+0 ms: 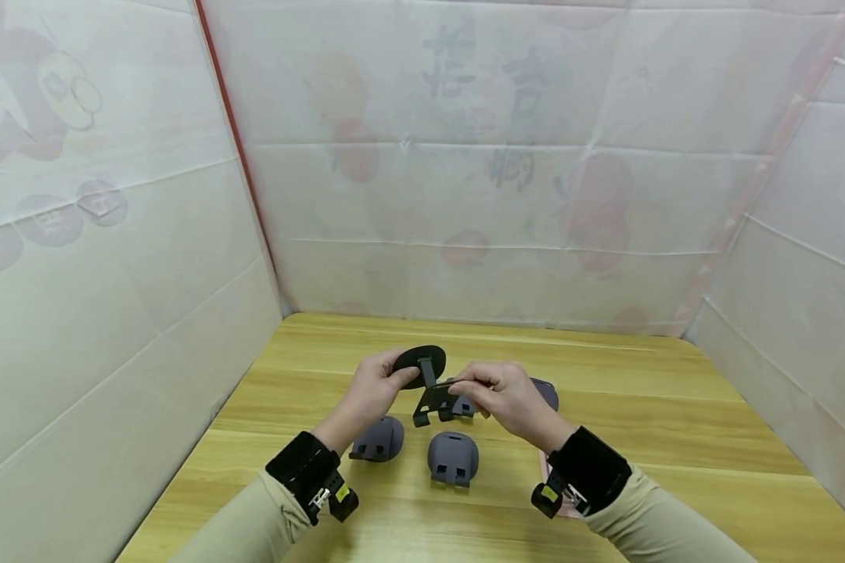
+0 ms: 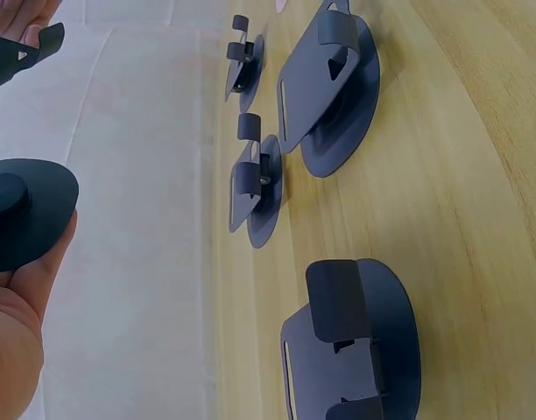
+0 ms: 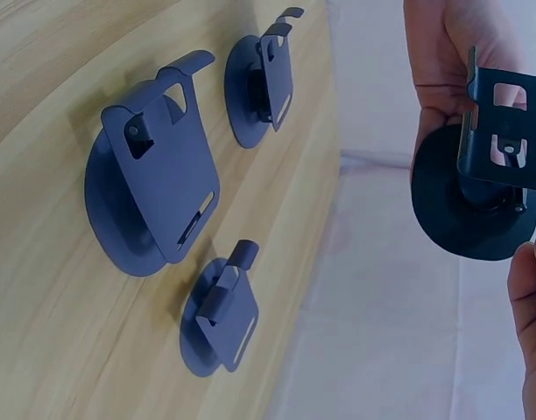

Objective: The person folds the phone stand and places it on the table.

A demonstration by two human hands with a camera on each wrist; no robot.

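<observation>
Holding a round black base disc [image 1: 420, 363] above the wooden table [image 1: 676, 422], the left hand [image 1: 373, 391] has its fingers and thumb curled round the disc's near-left rim. In the left wrist view the disc [image 2: 27, 214] rests against the fingertips, its central boss facing outward. To its right, the right hand [image 1: 503, 395] pinches a black bent metal bracket [image 1: 440, 400], fingers closed on the plate's upper edge. The right wrist view shows the bracket [image 3: 506, 131] standing in front of the disc, close to the hub (whether the two are already joined there cannot be told).

By the look of it, the step in hand is mating bracket to disc, mid-assembly of one more stand. The next move probably calls for lining up the bracket's slot or hinge tab with the boss on the disc, then pressing or sliding it home while the left hand keeps the disc steady.

On the table below the hands lie finished stands of the same kind: one grey stand [image 1: 379, 439] near the left wrist, a second stand [image 1: 454, 458] just right of it, and a further stand [image 1: 545, 391] partly hidden behind the right hand. The wrist views show at least four such pieces on the wood (two large, two small).
</observation>
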